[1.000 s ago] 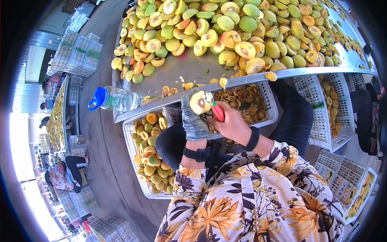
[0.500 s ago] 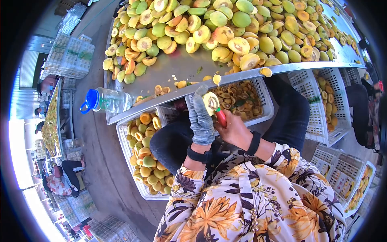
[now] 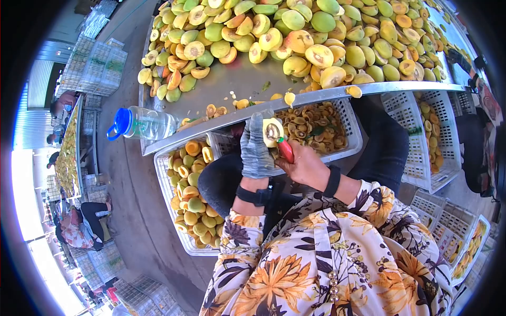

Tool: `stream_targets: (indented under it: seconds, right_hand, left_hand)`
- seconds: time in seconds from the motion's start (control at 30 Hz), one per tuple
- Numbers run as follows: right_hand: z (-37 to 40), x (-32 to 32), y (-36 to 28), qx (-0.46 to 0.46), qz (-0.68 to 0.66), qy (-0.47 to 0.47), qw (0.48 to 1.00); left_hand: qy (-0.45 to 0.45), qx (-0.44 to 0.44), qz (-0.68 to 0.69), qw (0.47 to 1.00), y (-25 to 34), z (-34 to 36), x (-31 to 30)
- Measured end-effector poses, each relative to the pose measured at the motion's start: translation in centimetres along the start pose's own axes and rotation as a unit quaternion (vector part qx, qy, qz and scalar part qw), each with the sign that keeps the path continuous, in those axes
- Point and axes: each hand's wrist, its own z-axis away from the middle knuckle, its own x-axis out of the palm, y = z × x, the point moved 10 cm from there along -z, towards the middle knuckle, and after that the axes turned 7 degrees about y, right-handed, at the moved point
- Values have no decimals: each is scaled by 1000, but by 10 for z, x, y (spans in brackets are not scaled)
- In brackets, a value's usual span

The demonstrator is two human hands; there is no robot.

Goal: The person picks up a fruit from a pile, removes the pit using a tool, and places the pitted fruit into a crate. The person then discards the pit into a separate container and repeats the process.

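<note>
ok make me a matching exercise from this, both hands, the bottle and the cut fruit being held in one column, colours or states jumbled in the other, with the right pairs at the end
Things:
1. left hand
2. right hand
3. bottle
4. cut fruit

Colours or states:
A. topped with a blue cap
B. pale cut face showing
C. bare, gripping a red handle
D. gloved in grey

Right pairs: 1-D, 2-C, 3-A, 4-B
</note>
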Motion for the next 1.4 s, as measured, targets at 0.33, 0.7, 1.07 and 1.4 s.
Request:
stream_targets:
  seconds: [0.33, 0.7, 1.07, 1.4]
  right_hand:
    - [19, -2, 19, 74, -87, 22, 993]
    - [2, 12, 5, -28, -52, -47, 997]
    - [4, 11, -5, -34, 0, -89, 995]
    - [12, 28, 7, 50, -83, -67, 993]
  left_hand:
    - [11, 176, -112, 978, 9, 21, 19]
    - [-31, -117, -18, 992, -12, 5, 5]
    - [16, -142, 31, 989, -7, 9, 6]
    - [16, -54, -2, 998, 1, 8, 5]
